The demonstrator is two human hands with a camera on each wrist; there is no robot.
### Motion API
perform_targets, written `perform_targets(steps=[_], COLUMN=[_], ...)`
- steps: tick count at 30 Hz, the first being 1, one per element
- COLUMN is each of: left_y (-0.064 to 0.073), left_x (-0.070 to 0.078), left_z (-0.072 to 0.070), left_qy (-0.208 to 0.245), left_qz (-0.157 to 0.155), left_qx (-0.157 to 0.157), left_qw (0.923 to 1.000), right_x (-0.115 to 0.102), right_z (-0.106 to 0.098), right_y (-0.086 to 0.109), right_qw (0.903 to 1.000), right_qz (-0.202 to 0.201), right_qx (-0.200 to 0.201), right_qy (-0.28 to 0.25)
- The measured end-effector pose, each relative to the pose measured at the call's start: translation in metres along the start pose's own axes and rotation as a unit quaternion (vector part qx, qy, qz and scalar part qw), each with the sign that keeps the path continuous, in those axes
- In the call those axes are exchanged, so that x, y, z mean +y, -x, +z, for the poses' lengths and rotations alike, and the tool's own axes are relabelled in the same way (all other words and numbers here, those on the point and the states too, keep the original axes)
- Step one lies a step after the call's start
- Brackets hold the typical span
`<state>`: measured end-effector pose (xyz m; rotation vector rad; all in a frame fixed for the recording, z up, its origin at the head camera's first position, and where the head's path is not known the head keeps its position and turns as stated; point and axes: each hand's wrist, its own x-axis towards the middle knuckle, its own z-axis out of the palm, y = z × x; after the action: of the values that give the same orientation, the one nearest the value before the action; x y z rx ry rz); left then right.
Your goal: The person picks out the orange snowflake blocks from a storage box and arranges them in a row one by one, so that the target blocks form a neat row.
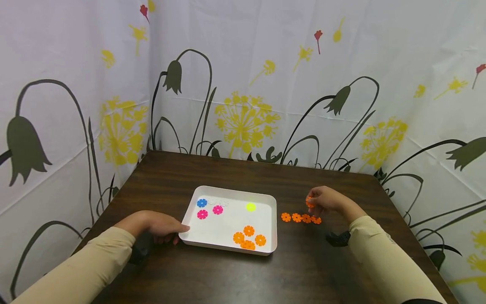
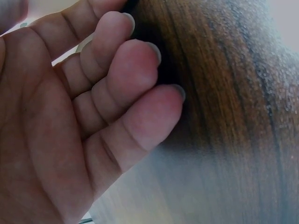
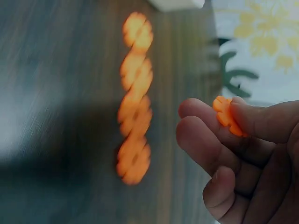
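Note:
My left hand (image 1: 163,226) grips the near left corner of a white tray (image 1: 231,195), thumb over the rim. In the left wrist view its curled fingers (image 2: 135,67) show beside the wood. Inside the tray lie a blue notched disc (image 1: 202,203), two pink discs (image 1: 218,210), a yellow disc (image 1: 250,207), pale discs (image 1: 224,203) and several orange discs (image 1: 238,237). Right of the tray, my right hand (image 1: 325,199) pinches an orange notched disc (image 3: 228,115) between thumb and fingers, raised over the table. Just below it, several linked orange discs (image 3: 135,114) form a row.
The dark wooden table (image 1: 243,276) carries the tray and the row of discs. A white curtain (image 1: 243,55) printed with flowers hangs behind the table's far edge and along both sides.

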<state>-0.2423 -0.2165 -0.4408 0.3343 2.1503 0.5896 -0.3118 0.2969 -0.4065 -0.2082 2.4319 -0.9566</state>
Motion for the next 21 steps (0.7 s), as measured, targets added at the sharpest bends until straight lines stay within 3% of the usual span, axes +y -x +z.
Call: perform_targets(steps=[10, 21], left_y=[0.002, -0.001], left_x=[0.000, 0.000], left_z=[0.000, 0.000], left_qy=[0.001, 0.000], left_qz=[-0.001, -0.001], left_qx=[-0.002, -0.003], left_qw=[1.0000, 1.0000], right_x=[0.057, 0.067], right_z=[0.002, 0.007], right_y=[0.008, 0.013], right_qw=[0.9961, 0.9929], right_qz=[0.053, 0.093], right_qx=[0.014, 0.020], right_qy=[0.069, 0.071])
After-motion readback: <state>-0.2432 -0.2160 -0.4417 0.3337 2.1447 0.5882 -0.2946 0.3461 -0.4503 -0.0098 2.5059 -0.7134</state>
